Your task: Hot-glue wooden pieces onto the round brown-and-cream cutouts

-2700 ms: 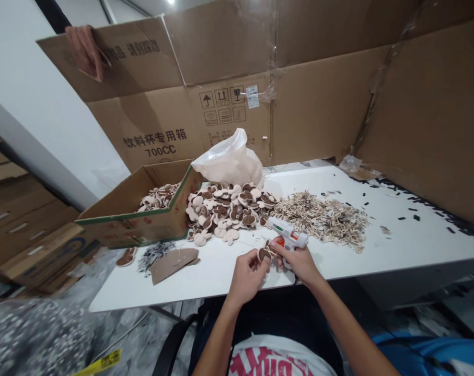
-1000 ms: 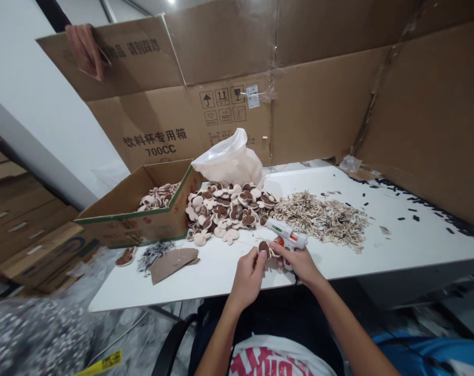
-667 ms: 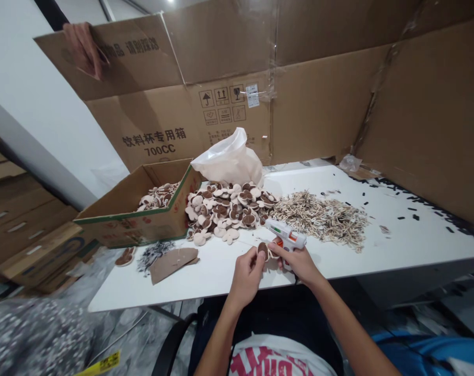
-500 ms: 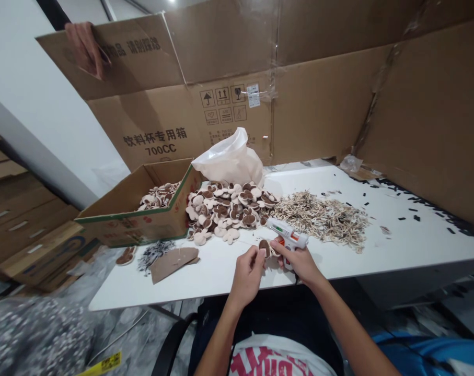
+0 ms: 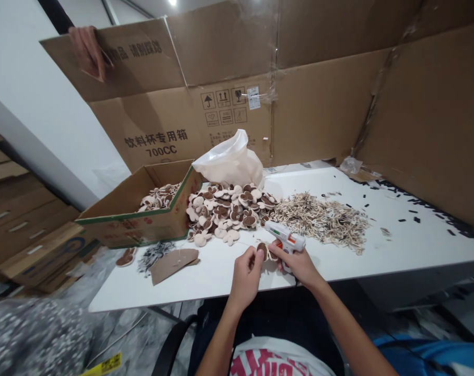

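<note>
Near the table's front edge, my left hand (image 5: 246,278) is closed on a small brown and cream felt piece (image 5: 262,249), thumb on top. My right hand (image 5: 299,265) grips a white hot glue gun (image 5: 287,236) with an orange trigger, its nozzle pointing up and left. The right thumb and fingers also reach the felt piece's edge, where a pale strand shows. Just beyond lies a heap of similar felt pieces (image 5: 231,211), brown on one face and cream on the other. To its right spreads a pile of short cream cords (image 5: 323,219).
An open carton (image 5: 130,230) of felt pieces stands left, beside a plastic bag (image 5: 232,162). Cardboard scraps (image 5: 174,263) and dark shreds (image 5: 152,255) lie in front. Black bits (image 5: 417,219) dot the right side. Tall cardboard (image 5: 315,104) walls the back; another person's hand (image 5: 88,52) rests on it.
The glue gun has shifted slightly left and down. The felt piece has turned a little between my hands, and my left thumb now lies further over it.
</note>
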Action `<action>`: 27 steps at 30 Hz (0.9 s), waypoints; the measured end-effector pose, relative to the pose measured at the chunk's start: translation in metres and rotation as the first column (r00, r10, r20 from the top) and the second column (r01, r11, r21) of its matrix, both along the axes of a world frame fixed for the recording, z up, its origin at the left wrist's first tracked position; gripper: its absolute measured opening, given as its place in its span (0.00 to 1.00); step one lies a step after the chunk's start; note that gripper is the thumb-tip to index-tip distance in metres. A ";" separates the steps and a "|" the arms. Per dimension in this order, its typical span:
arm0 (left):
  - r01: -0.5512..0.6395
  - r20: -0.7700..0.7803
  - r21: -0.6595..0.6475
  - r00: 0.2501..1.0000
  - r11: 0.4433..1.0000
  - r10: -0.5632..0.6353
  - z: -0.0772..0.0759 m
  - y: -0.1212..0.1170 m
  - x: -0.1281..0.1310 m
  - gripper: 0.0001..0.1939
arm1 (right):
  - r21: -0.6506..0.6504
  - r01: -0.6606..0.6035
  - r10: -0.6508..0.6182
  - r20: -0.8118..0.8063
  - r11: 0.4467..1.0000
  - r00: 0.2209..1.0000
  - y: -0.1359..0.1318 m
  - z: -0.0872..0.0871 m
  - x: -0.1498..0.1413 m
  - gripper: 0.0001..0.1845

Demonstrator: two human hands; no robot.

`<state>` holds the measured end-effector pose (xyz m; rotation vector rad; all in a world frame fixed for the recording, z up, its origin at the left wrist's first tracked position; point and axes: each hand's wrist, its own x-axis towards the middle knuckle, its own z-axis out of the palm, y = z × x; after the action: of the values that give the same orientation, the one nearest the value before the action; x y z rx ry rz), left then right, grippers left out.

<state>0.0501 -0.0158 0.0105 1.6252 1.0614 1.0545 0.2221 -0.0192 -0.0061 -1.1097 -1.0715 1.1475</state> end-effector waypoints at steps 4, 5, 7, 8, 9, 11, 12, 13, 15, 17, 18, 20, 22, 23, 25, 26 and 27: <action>-0.030 -0.018 0.039 0.999 0.999 0.031 -0.003 0.000 -0.001 0.22 | 0.003 -0.023 0.023 0.033 1.000 0.999 0.000 0.003 -0.001 0.24; -0.029 -0.022 0.045 0.999 0.999 0.030 -0.004 0.000 -0.001 0.22 | 0.005 -0.026 0.026 0.033 1.000 0.999 0.000 0.003 -0.001 0.24; -0.028 -0.023 0.045 0.999 0.999 0.029 -0.005 0.000 -0.001 0.23 | 0.009 -0.030 0.030 0.027 1.000 0.999 0.000 0.004 -0.001 0.23; -0.030 -0.017 0.038 0.999 0.999 0.030 -0.005 0.000 -0.001 0.23 | 0.008 -0.031 0.030 0.025 0.999 0.999 0.000 0.004 0.000 0.23; -0.030 -0.008 0.028 1.000 0.999 0.030 -0.005 0.000 -0.001 0.23 | 0.005 -0.030 0.029 0.022 1.000 0.999 0.000 0.004 0.000 0.22; -0.016 0.011 0.007 1.000 1.000 0.016 -0.003 -0.001 -0.001 0.23 | -0.009 -0.016 0.016 0.011 1.000 1.000 -0.001 0.003 0.000 0.22; -0.003 0.018 0.000 1.000 1.000 0.003 -0.002 -0.001 -0.001 0.23 | -0.017 -0.005 0.005 0.000 1.000 1.000 -0.001 0.003 0.000 0.22; 0.009 0.024 -0.004 1.000 1.000 -0.009 0.000 -0.002 -0.001 0.22 | -0.023 0.005 -0.005 -0.011 1.000 1.000 -0.001 0.002 0.000 0.22; 0.016 0.026 -0.007 1.000 1.000 -0.016 0.002 -0.002 -0.001 0.22 | -0.028 0.018 -0.019 -0.025 0.999 1.000 -0.001 0.001 0.000 0.22; 0.008 0.024 -0.011 1.000 1.000 -0.008 0.002 -0.002 0.000 0.22 | -0.023 0.018 -0.018 -0.027 1.000 0.999 -0.001 0.001 0.000 0.22; 0.002 0.023 -0.015 1.000 1.000 -0.002 0.002 -0.002 0.000 0.22 | -0.021 0.017 -0.017 -0.029 1.000 0.999 -0.001 0.001 0.000 0.22; -0.007 0.025 -0.020 1.000 1.000 0.008 0.001 -0.002 0.000 0.22 | -0.022 0.016 -0.017 -0.035 1.000 0.999 0.000 0.001 0.000 0.22; -0.016 0.021 -0.017 1.000 1.000 0.016 -0.001 -0.001 0.000 0.22 | -0.023 0.016 -0.017 -0.038 1.000 0.999 0.000 0.001 0.000 0.21; -0.020 0.016 -0.013 1.000 1.000 0.020 -0.001 -0.001 0.001 0.23 | -0.022 0.013 -0.014 -0.035 1.000 0.999 0.000 0.000 0.000 0.21; -0.024 0.004 -0.004 1.000 1.000 0.024 -0.002 0.000 0.001 0.23 | -0.018 0.003 -0.004 -0.027 1.000 1.000 0.000 -0.001 0.001 0.22; -0.025 -0.002 0.000 1.000 1.000 0.025 -0.002 0.000 0.001 0.22 | -0.018 0.000 -0.001 -0.023 1.000 1.000 0.000 -0.002 0.001 0.22; -0.024 -0.006 0.004 1.000 1.000 0.024 -0.001 0.000 0.001 0.22 | -0.020 -0.003 0.002 -0.019 1.000 1.000 0.000 -0.002 0.001 0.22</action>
<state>0.0509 -0.0156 0.0091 1.6236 1.0859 1.0693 0.2231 -0.0194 -0.0083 -1.1108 -1.0489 1.1710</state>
